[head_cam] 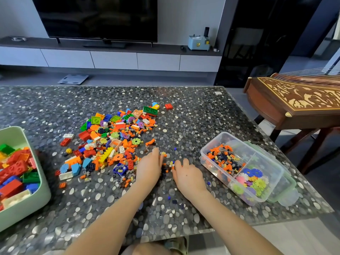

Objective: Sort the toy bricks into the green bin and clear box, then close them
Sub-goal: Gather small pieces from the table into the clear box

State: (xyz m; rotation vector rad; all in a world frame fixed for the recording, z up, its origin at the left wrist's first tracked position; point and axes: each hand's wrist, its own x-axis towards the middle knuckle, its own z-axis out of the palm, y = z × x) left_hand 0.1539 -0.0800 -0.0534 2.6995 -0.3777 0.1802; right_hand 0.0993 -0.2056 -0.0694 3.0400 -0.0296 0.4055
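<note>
Forearms: both bare, reaching from the near edge across the pebble-patterned bench [184, 111].
Left hand [149, 167]: palm down on the bench at the right edge of the brick pile, fingers together and loosely cupped; whether it grips anything I cannot tell.
Right hand [188, 176]: palm down just beside the left, fingers curled toward it; a grip on any piece cannot be made out.
Small pieces [168, 165]: a little cluster of tiny orange, dark and cream bricks lying between the two hands.
Brick pile [114, 142]: mixed large and tiny toy bricks plus flower-shaped discs, spread over the middle of the bench.
Green bin [22, 208]: at the left edge, open, part-filled with large red, blue, green and white bricks.
Clear box [241, 168]: to the right of the hands, open, divided; tiny orange and dark bricks in the far compartment, coloured flower discs in the near one.
Box lid [287, 192]: lies under the clear box and juts out on its right.
Red brick [168, 106]: alone, just beyond the pile's far end.
</note>
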